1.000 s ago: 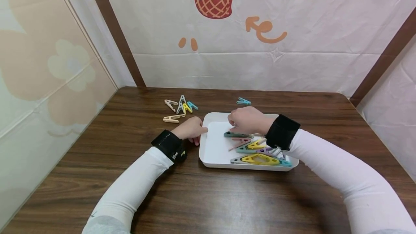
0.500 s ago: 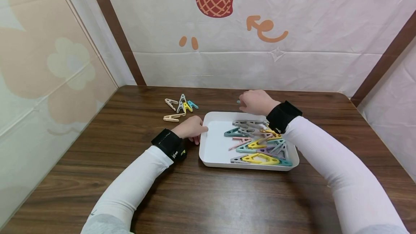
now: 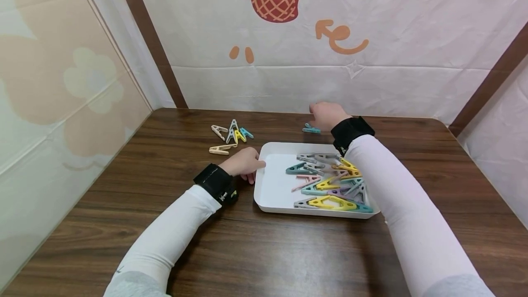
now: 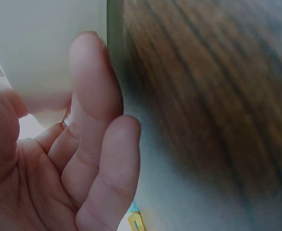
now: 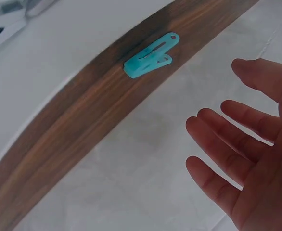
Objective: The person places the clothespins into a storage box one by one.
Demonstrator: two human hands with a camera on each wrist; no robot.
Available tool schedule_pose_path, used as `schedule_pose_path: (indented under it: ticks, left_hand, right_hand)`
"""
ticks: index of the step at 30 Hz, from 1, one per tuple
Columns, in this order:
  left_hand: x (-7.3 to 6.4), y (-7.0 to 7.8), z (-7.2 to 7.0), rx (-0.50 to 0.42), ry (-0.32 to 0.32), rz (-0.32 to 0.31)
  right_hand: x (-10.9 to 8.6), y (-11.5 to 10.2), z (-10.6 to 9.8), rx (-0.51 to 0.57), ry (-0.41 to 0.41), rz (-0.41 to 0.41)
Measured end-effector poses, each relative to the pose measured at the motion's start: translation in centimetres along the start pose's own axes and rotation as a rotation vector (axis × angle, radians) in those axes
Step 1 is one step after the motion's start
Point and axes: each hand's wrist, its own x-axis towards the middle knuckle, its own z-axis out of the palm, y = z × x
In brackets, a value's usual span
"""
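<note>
My left hand (image 3: 244, 163) holds the left rim of a white tray (image 3: 272, 196), thumb at the rim and fingers against the outside wall. In the left wrist view the fingers (image 4: 90, 77) overlap the pale tray wall. Past the tray's far side, my right hand (image 3: 327, 114) hovers near the table's back edge and holds nothing. Its fingers (image 5: 223, 134) are spread and relaxed in the right wrist view. A light blue clothespin (image 3: 311, 129) lies on the table just left of that hand. Inside the tray are several clothespins, including a yellow one (image 3: 327, 184) and a pink one (image 3: 307, 178).
Left of the tray, toward the back, lies a loose group of clothespins: cream ones (image 3: 220, 149), a grey one (image 3: 232, 129), a yellow one (image 3: 239, 135) and a blue one (image 3: 246, 133). A printed white curtain (image 3: 255, 86) hangs behind the brown wooden table (image 3: 264, 251).
My right hand has moved from over the tray to the back edge, passing over the blue clothespin, which shows again on the table. The left hand stays on the rim.
</note>
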Motion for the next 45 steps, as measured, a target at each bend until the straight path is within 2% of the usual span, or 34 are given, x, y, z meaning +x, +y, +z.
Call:
schedule_pose_path:
  ticks: [11, 16, 19, 23, 28, 34, 45]
  left_hand:
    - [0.1, 0.1, 0.4, 0.004, 0.005, -0.002]
    - [0.1, 0.1, 0.4, -0.01, -0.003, 0.008]
    - [0.0, 0.1, 0.4, -0.012, -0.003, 0.012]
    - [0.0, 0.1, 0.2, 0.0, 0.007, 0.005]
    - [0.0, 0.0, 0.2, 0.003, 0.008, 0.007]
    - [-0.1, 0.1, 0.2, -0.01, -0.001, 0.004]
    - [0.0, 0.0, 0.0, 0.0, 0.006, -0.003]
  right_hand:
    - [1.9, 0.3, 3.6, 0.04, -0.071, 0.062]
    - [3.1, 1.1, 5.4, 0.057, -0.139, 0.113]
    - [3.7, 1.5, 6.2, 0.079, -0.194, 0.148]
    - [4.2, 1.3, 6.4, 0.144, -0.228, 0.171]
    - [4.2, 0.5, 6.4, 0.158, -0.16, 0.119]
    - [3.6, 0.0, 6.2, 0.077, -0.03, 0.047]
    - [3.0, -0.6, 5.5, -0.023, 0.048, -0.004]
